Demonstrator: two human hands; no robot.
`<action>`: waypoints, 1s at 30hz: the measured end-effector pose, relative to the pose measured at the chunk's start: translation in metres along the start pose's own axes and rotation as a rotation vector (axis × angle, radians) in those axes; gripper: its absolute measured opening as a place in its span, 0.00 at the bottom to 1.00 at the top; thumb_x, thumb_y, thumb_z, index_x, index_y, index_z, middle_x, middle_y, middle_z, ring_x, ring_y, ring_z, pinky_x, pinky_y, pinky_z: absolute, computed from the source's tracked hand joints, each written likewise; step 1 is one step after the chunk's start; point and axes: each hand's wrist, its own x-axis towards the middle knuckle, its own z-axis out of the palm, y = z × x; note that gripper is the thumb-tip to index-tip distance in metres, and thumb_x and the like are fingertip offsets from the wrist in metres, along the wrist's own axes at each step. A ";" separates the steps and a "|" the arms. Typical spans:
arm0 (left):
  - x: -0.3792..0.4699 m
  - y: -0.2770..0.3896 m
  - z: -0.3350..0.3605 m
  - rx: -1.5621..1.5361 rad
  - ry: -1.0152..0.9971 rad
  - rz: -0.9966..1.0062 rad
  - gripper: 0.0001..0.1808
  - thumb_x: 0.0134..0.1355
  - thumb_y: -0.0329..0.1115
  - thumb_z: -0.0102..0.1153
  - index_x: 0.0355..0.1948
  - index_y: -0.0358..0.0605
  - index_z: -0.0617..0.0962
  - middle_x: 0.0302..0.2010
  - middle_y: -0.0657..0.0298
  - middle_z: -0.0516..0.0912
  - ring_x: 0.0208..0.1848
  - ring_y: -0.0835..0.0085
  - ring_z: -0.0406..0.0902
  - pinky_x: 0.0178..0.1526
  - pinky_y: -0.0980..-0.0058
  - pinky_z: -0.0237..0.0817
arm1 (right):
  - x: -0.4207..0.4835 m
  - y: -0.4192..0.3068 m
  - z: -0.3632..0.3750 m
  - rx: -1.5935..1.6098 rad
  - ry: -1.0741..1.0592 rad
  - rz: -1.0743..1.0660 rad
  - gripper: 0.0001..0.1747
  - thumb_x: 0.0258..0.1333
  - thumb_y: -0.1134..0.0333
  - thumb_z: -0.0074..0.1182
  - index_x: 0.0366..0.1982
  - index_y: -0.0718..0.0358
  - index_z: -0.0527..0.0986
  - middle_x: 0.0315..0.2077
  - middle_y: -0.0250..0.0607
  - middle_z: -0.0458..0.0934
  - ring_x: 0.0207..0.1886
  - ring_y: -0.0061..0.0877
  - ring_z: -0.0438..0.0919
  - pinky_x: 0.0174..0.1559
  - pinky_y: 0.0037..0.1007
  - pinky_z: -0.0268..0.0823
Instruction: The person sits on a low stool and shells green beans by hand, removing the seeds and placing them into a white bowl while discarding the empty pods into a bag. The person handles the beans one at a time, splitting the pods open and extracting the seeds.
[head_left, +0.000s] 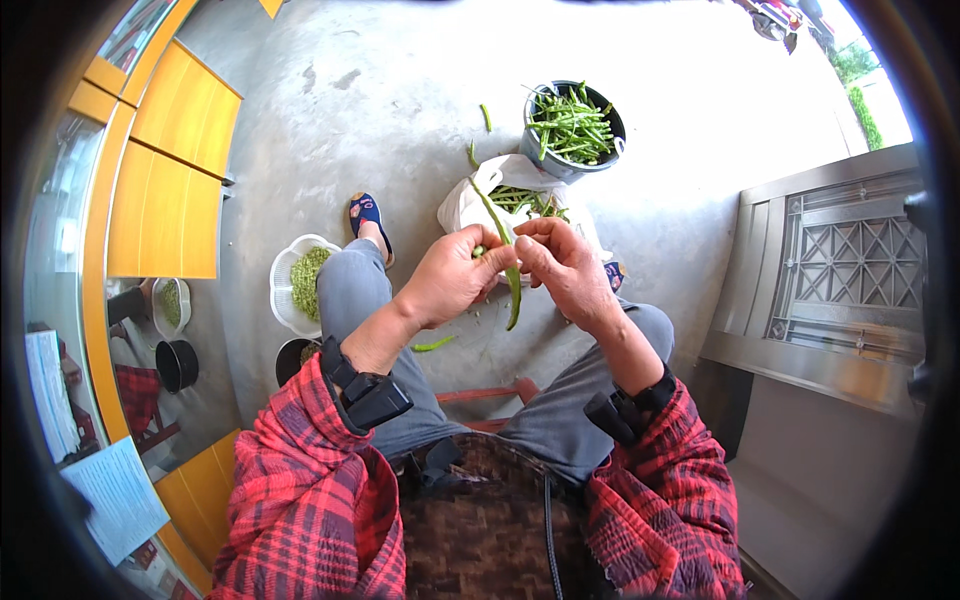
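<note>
My left hand (459, 271) pinches a long green bean pod (514, 300) between thumb and fingers, over the gap between my knees. A pale green bean (478, 252) shows at the same hand's curled fingers. From the right, thumb and fingertips of my right hand (566, 271) close on the pod's edge. Below and beyond the hands, a white plastic bag (456, 206) lies with more pods (517, 199) in its mouth. Behind the bag stands a dark bucket (532, 146) heaped with green pods (574, 124).
Beside my left knee is a white bowl (281, 292) of shelled green beans (306, 281), with a dark bowl (289, 364) nearer me. Stray pods (433, 344) lie on the concrete floor (315, 157). A glass-fronted yellow cabinet (161, 210) is left; a metal door (847, 262) is right.
</note>
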 end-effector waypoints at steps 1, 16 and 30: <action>-0.009 -0.001 0.003 0.053 0.002 0.029 0.12 0.65 0.37 0.56 0.38 0.36 0.75 0.28 0.66 0.78 0.29 0.85 0.71 0.29 0.83 0.64 | -0.005 -0.001 0.003 -0.056 -0.024 -0.022 0.16 0.60 0.61 0.55 0.41 0.68 0.74 0.30 0.31 0.77 0.33 0.14 0.72 0.35 0.19 0.66; -0.062 0.004 0.025 0.058 -0.206 0.027 0.13 0.64 0.42 0.56 0.39 0.44 0.74 0.20 0.75 0.67 0.19 0.88 0.59 0.20 0.86 0.50 | -0.064 -0.010 0.022 0.033 -0.018 -0.039 0.13 0.66 0.61 0.47 0.34 0.65 0.72 0.21 0.26 0.70 0.22 0.11 0.65 0.25 0.17 0.59; -0.066 -0.008 0.027 -0.309 -0.225 0.097 0.11 0.63 0.39 0.58 0.40 0.47 0.71 0.25 0.74 0.68 0.20 0.88 0.61 0.20 0.88 0.50 | -0.080 -0.020 0.025 0.352 -0.106 0.085 0.12 0.64 0.61 0.50 0.33 0.64 0.74 0.21 0.26 0.71 0.21 0.12 0.65 0.24 0.18 0.57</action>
